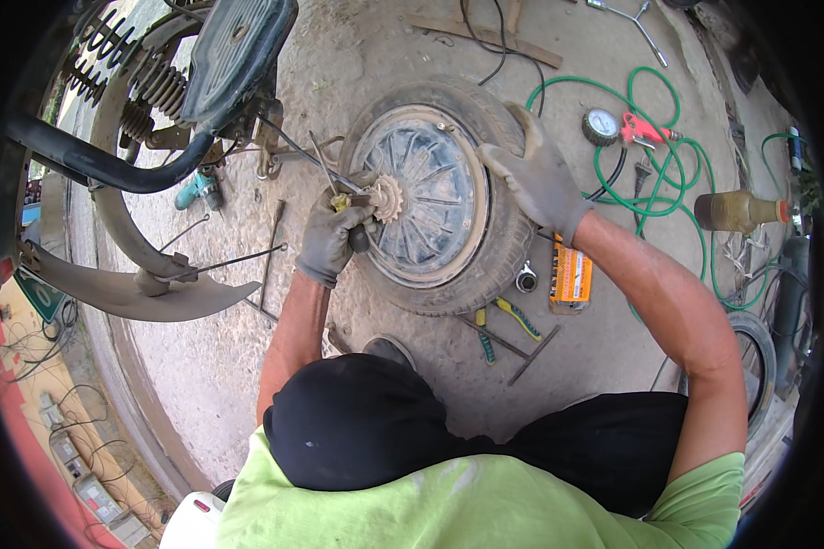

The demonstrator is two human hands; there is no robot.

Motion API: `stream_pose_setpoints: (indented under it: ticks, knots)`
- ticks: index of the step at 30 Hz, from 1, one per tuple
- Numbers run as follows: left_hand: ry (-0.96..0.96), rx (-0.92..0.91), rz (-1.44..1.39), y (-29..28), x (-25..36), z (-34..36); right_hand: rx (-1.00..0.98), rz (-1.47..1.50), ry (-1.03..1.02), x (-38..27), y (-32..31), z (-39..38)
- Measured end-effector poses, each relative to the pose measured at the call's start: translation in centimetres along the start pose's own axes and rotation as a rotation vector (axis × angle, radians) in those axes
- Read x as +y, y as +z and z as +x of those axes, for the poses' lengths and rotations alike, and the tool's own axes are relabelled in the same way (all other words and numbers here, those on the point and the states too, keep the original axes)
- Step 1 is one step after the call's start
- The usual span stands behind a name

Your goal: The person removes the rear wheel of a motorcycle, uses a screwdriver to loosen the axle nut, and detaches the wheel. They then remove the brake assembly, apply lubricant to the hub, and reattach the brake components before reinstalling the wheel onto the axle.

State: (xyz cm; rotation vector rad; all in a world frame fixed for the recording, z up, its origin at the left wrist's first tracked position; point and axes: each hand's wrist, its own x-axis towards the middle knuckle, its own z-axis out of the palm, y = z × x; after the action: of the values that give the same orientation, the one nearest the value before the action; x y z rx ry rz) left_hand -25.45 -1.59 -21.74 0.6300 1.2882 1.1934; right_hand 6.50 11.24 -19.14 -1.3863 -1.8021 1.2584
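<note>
Grey-gloved left hand (pixel 331 240) clamped round a dark-handled tool (pixel 358 235) right at the hub, fingers wrapped tight, just beside the small toothed sprocket (pixel 390 199) at the middle of the wheel (pixel 435 206). Right hand (pixel 533 174), gloved too, spread flat and open over the far side of the tyre (pixel 504 247), palm pressing on the rubber. Wheel standing on dusty concrete ground (pixel 247 366), dirty ribbed hub plate facing up toward the camera. Behind the tyre, close by: an orange box (pixel 571 276), a ring spanner (pixel 525 277), yellow-handled pliers (pixel 518 317) and a couple of loose rods. Farther right, a green hose (pixel 655 197) looped about, with a round pressure gauge (pixel 601 126) and red-handled nozzle (pixel 645 131), plus a bottle (pixel 740 211) of brownish liquid. At left, a vehicle frame with coil springs (pixel 151 82) and a curved mudguard (pixel 133 288).
</note>
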Motion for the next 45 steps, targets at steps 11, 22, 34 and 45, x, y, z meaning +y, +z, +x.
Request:
stream_pose_setpoints:
  ticks: [11, 22, 34, 45]
  knots:
    - [0.543, 0.274, 0.986, 1.6, -1.3, -1.8, 0.001, 0.019, -0.037, 0.4, -0.1, -0.3]
    - [-0.08, 0.249, 0.321, 5.1, 2.3, -9.1, -0.016, -0.016, -0.004, 0.1, -0.3, -0.4]
    - [0.24, 0.18, 1.189, 5.5, 11.1, -4.0, -0.023, 0.02, 0.051, -0.8, -0.4, 0.0]
    - [0.432, 0.28, 1.489, 4.8, 14.4, 5.8, -0.025, 0.02, 0.027, -0.4, 0.1, 0.0]
